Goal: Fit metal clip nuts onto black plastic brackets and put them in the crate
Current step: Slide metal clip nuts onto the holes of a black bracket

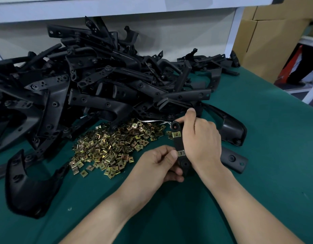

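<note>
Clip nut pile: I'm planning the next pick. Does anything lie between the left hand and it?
Nothing visible does. Only bare green mat lies between the left hand, whose fingers pinch a clip nut on the bracket, and the pile.

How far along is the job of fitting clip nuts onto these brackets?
Done: one clip nut looks seated on the held bracket. In hand: both the right hand and left hand grip that bracket, the left thumb against a second clip nut. Left: the bracket pile and loose clip nuts wait; no crate is in view.
</note>
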### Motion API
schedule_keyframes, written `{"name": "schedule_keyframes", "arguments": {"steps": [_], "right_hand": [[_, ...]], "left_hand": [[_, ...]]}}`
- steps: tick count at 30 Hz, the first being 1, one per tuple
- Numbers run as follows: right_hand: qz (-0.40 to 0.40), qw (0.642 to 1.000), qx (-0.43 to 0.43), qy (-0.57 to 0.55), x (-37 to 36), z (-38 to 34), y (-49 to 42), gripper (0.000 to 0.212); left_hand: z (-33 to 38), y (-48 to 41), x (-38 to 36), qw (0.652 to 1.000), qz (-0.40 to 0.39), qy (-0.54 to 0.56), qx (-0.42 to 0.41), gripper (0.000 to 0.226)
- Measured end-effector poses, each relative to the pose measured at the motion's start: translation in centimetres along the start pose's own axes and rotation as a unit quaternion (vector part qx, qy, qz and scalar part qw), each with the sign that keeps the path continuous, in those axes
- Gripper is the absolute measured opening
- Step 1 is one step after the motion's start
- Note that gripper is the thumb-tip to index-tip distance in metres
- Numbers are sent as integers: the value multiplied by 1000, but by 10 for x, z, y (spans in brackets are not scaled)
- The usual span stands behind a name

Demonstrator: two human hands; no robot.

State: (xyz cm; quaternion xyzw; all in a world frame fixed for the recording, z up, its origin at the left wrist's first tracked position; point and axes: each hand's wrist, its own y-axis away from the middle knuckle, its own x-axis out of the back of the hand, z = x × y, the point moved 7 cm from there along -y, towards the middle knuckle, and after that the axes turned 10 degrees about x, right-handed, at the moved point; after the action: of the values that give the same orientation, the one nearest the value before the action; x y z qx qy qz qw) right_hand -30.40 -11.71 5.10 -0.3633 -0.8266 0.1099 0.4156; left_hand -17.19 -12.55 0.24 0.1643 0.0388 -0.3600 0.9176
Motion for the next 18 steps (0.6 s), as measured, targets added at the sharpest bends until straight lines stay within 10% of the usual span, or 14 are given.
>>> {"name": "schedule_keyframes", "arguments": {"steps": [18], "right_hand": [[-40,998,-36,-26,-4,9,-5,60]], "left_hand": [[4,-1,0,998,-59,26,-10,21]]}}
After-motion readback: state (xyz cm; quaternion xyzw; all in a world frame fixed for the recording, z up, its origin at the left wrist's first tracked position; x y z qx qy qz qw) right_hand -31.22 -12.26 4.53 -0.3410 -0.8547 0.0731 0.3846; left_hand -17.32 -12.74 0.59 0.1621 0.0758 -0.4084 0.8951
